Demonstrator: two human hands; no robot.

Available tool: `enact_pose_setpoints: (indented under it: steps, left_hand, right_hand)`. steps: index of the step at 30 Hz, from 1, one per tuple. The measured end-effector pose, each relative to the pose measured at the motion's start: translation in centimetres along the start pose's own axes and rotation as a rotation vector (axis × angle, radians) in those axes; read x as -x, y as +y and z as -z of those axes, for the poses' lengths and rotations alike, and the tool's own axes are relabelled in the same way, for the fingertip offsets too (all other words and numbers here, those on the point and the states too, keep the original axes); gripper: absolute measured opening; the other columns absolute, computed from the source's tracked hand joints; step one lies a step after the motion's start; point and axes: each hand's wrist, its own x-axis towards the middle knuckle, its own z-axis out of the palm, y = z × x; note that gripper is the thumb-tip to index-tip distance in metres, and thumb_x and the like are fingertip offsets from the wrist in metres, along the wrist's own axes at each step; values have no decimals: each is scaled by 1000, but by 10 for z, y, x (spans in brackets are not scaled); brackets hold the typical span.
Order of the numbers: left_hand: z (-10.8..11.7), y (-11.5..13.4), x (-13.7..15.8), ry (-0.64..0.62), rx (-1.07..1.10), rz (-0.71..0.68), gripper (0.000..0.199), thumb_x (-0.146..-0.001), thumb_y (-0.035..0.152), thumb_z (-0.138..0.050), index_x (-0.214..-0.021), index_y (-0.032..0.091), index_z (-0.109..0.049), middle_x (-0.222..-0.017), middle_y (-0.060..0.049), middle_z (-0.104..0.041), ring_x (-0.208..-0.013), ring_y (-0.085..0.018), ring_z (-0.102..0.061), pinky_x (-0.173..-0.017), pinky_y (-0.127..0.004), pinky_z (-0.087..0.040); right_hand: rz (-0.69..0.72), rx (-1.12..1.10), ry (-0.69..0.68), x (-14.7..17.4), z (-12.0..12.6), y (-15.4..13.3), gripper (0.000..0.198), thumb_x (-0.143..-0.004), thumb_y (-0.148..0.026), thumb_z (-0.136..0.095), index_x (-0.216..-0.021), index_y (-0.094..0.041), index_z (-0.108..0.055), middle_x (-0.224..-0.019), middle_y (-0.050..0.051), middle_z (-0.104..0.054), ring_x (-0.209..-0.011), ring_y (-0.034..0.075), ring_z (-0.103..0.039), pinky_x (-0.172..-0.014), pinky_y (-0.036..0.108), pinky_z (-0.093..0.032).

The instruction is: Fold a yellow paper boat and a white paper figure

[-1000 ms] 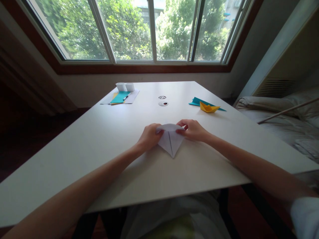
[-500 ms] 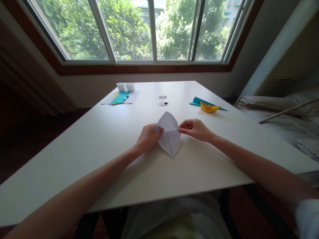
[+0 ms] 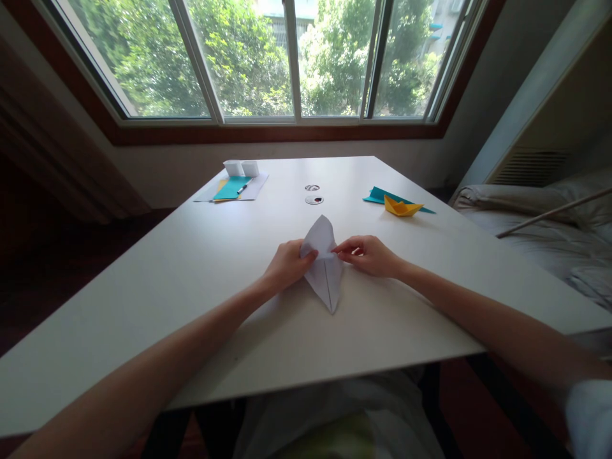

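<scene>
A folded sheet of white paper (image 3: 324,271), diamond-shaped with a dark crease line down its lower half, is held just above the near middle of the table. My left hand (image 3: 289,262) grips its left side, thumb on the front face and the other fingers hidden behind it. On the right edge, my right hand (image 3: 367,255) pinches the paper between thumb and fingertips. The paper's lower point aims toward me.
On the white table (image 3: 191,287), a yellow paper boat (image 3: 401,206) and a teal paper plane (image 3: 382,193) lie at right. Coloured sheets (image 3: 233,187), a pen (image 3: 244,186) and white folded paper pieces (image 3: 241,168) are at back left. Two round discs (image 3: 314,199) sit mid-table.
My right hand has moved left, drawing the paper's right edge inward. The paper looks narrower, and its lower point has dropped slightly toward me. My left hand has shifted a little right.
</scene>
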Motion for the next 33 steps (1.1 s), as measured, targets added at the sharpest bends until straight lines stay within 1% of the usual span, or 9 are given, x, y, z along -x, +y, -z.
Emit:
enact_pose_setpoints:
  steps: [8,11,13,18,21,25,28,30,33]
  left_hand:
    - [0,-1,0,-13,34,-43,23,-73,30,-47,-71,14,-62,-69,0,-62,-62,-14,-53,-55,-22,-39]
    - [1,0,1,-25,55,-66,20,-72,28,-48,-71,14,-62,-68,-1,-62,-63,-15,-54,-57,-22,-40]
    - [2,2,2,-37,75,-93,20,-72,28,-48,-71,14,-62,-68,-1,-62,-63,-15,-54,-57,-22,-40]
    - [2,5,4,-41,92,-99,20,-73,29,-50,-73,14,-62,-68,0,-62,-64,-15,-54,-57,-22,-40]
    - [3,6,4,-55,139,-73,23,-75,34,-51,-76,14,-62,-70,-1,-61,-66,-15,-54,-57,-22,-41]
    - [13,1,2,-193,408,-55,36,-78,45,-49,-87,12,-60,-73,-3,-58,-64,-14,-54,-53,-22,-43]
    - [24,-8,-1,-259,614,47,43,-81,48,-43,-96,11,-59,-84,-7,-59,-66,-13,-56,-49,-22,-43]
    - [30,-16,-3,-267,638,93,39,-77,45,-52,-94,11,-60,-84,-8,-60,-65,-12,-55,-48,-21,-43]
    - [35,-25,-4,-403,676,143,36,-72,38,-63,-97,12,-62,-79,-6,-61,-65,-11,-56,-54,-22,-45]
  right_hand:
    - [17,65,103,-3,-3,4,16,-74,-28,-59,-87,-20,-67,-92,4,-60,-69,11,-57,-62,24,-46]
    - [-88,-9,124,-5,-3,8,33,-65,-31,-67,-95,-19,-58,-96,4,-58,-65,10,-56,-58,24,-46]
    - [-143,-36,84,-6,-4,9,42,-62,-31,-69,-100,-19,-53,-89,2,-60,-63,10,-54,-56,24,-44]
    - [-90,126,22,-5,-3,7,17,-69,-31,-62,-81,-18,-61,-66,-2,-56,-61,10,-48,-57,23,-37]
    - [-58,185,2,-5,0,7,18,-73,-34,-57,-71,-17,-63,-62,-2,-53,-59,10,-45,-56,22,-34]
    - [-41,188,-18,-5,5,11,18,-74,-33,-56,-72,-17,-64,-63,-1,-56,-60,10,-46,-57,22,-34]
    - [-23,176,-44,-5,7,14,19,-75,-32,-54,-75,-17,-65,-66,-1,-58,-61,11,-47,-57,22,-34]
    - [-21,169,-52,-5,7,15,20,-76,-32,-53,-78,-17,-66,-68,-1,-59,-62,11,-47,-57,22,-34]
    - [-21,167,-60,-4,6,14,23,-77,-34,-51,-80,-17,-66,-70,0,-60,-62,11,-48,-57,22,-35]
